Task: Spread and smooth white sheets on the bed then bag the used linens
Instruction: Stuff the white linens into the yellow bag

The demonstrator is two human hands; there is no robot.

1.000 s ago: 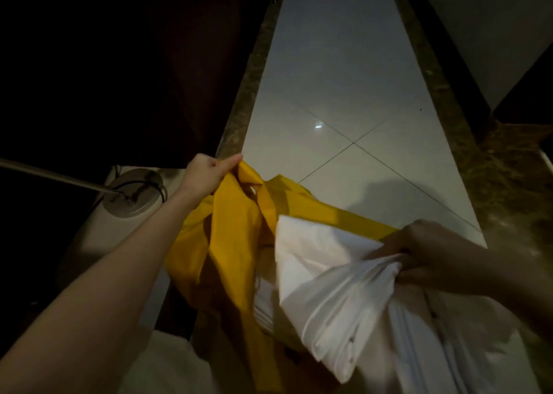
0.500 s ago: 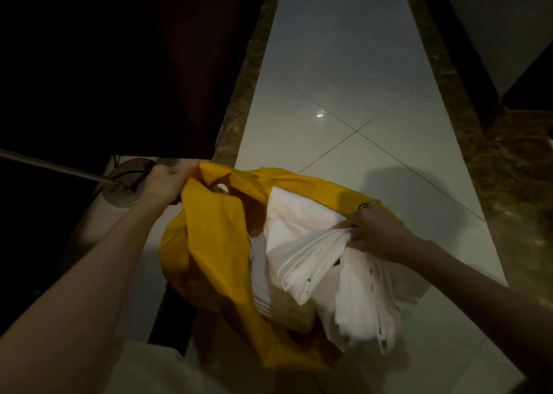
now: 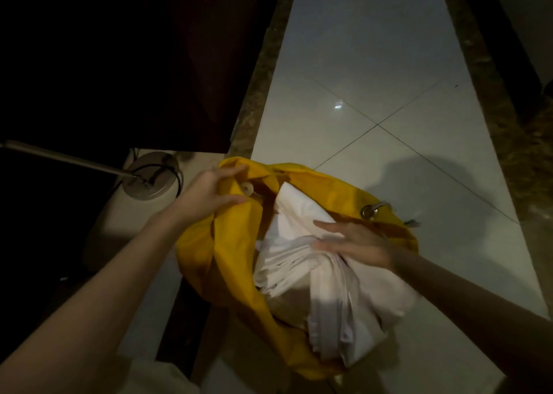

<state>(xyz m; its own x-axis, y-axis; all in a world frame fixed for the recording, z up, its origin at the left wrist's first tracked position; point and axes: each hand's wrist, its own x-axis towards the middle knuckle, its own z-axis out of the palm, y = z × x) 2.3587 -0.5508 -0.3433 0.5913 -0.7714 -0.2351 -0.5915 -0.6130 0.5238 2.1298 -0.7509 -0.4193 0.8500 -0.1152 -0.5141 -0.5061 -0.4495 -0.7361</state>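
A yellow laundry bag [image 3: 209, 259] stands open on the pale tiled floor, with a metal eyelet [image 3: 369, 211] on its far rim. White used linen [image 3: 302, 262] fills its mouth in crumpled folds and spills over the near right edge. My left hand [image 3: 206, 196] grips the bag's left rim, thumb and fingers pinching the yellow cloth. My right hand [image 3: 353, 244] lies flat on top of the white linen with straight, spread fingers, pressing it down inside the bag.
A floor lamp's round metal base [image 3: 151, 178] with a cable and slanted pole sits on a white surface to the left. A dark speckled stone border [image 3: 257, 94] runs beside the glossy white tiles [image 3: 374, 64]. Dark furniture fills the upper left.
My right hand let go of the bunched linen and now lies flat on it, deeper in the bag. The bag's mouth has widened, and my left hand holds its rim further left.
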